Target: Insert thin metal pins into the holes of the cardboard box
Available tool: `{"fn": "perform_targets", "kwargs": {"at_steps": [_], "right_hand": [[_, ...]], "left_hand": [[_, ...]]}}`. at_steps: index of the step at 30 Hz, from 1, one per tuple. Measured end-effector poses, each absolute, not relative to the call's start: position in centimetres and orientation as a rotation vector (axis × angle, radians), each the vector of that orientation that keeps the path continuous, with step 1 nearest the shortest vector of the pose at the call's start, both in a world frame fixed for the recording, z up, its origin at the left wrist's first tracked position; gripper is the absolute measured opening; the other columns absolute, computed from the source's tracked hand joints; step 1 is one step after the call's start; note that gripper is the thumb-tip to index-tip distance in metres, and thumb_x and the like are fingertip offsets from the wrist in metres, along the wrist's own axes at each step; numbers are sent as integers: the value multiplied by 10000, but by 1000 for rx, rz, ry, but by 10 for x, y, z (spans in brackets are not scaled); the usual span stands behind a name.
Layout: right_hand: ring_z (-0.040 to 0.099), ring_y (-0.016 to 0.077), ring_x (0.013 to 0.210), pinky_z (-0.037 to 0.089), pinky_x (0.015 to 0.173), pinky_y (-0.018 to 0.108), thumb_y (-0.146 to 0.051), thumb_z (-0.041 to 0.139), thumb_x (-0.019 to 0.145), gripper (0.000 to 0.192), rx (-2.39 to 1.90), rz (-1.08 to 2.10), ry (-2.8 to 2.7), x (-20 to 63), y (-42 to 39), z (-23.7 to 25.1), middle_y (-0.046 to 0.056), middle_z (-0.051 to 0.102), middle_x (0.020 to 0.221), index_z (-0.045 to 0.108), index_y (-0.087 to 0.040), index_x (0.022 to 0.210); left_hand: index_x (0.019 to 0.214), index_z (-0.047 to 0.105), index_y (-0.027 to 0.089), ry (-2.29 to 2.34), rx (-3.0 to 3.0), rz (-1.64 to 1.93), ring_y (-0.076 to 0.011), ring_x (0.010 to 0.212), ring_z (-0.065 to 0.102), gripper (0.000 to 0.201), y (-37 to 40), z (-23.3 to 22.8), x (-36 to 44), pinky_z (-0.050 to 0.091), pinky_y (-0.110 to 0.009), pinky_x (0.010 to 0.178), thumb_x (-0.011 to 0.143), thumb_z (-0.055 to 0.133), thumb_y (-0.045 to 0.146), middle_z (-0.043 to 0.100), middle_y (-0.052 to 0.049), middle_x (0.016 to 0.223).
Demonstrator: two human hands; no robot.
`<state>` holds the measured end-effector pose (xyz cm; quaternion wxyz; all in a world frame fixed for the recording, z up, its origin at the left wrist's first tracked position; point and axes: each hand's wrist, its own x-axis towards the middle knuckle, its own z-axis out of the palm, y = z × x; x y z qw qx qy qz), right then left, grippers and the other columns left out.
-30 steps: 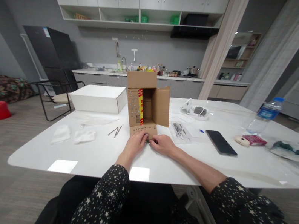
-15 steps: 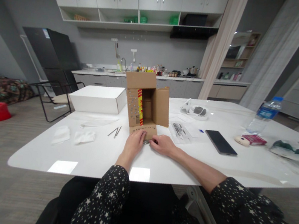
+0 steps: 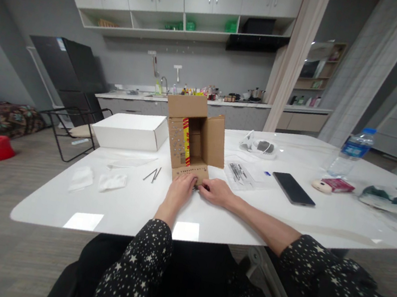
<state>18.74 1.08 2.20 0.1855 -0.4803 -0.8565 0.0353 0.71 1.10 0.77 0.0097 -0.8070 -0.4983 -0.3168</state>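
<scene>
Both hands meet at the near flap of the open cardboard box (image 3: 194,140), which stands mid-worktop (image 3: 136,204). The left hand (image 3: 179,191) and right hand (image 3: 217,192) curl their fingers together over something small; what each grip holds cannot be told.

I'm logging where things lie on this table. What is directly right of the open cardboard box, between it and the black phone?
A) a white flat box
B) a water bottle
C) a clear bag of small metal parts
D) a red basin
C: the clear bag of small metal parts lies on the table just right of the cardboard box, with the black phone farther right.
</scene>
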Motion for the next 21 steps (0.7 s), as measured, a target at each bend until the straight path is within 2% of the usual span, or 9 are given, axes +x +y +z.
{"fn": "perform_targets", "kwargs": {"at_steps": [9, 21], "right_hand": [[623, 168, 715, 301, 621, 268, -377, 489, 943, 290, -1346, 84, -2408, 187, 12, 21, 48, 726, 802, 687, -195, 832], [623, 170, 710, 293, 615, 273, -366, 495, 940, 267, -1343, 122, -2410, 188, 11, 23, 49, 727, 800, 672, -195, 836]], "left_hand": [[1095, 631, 182, -1582, -2429, -1009, -253, 1049, 635, 258, 9, 9, 7, 472, -412, 939, 983, 400, 208, 710, -118, 1089], [1042, 644, 195, -1503, -2515, -834, -249, 1044, 622, 233, 9, 10, 10, 446, -413, 953, 984, 420, 221, 710, -96, 1041]]}}
